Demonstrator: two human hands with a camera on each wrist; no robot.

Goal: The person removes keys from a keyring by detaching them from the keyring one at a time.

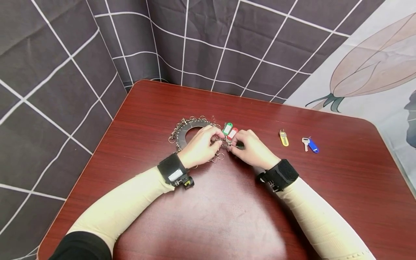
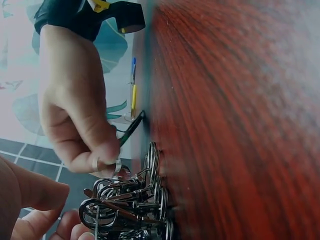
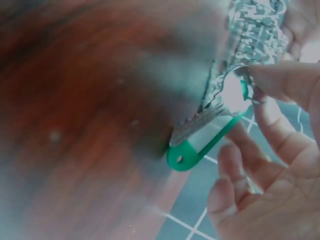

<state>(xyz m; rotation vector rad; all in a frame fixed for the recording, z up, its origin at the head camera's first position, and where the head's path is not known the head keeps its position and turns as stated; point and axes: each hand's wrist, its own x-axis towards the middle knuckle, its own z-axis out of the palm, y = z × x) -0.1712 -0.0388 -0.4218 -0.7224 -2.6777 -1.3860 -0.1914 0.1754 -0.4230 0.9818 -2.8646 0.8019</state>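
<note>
A flat grey ring [image 1: 182, 135] lies on the table, its edge lined with metal swivel clasps [image 2: 135, 197] and small split rings. My left hand [image 1: 202, 144] reaches over its right side, thumb and fingers curled at one clasp, whose grip is partly hidden. Just right of the ring, my right hand [image 1: 255, 148] pinches the split ring of a silver key [image 3: 200, 122] between thumb and forefinger. A green key tag [image 3: 182, 156] hangs beside that key. Beyond the fingertips, another green tag [image 1: 228, 128] and a red tag [image 1: 232, 133] lie next to the ring.
Farther right on the reddish wooden table [image 1: 195, 216] lie a key with a yellow tag [image 1: 284, 138] and a key [image 1: 305, 143] with a blue tag [image 1: 313, 146]. A dark checked curtain [image 1: 208, 43] hangs behind the table and along its left side.
</note>
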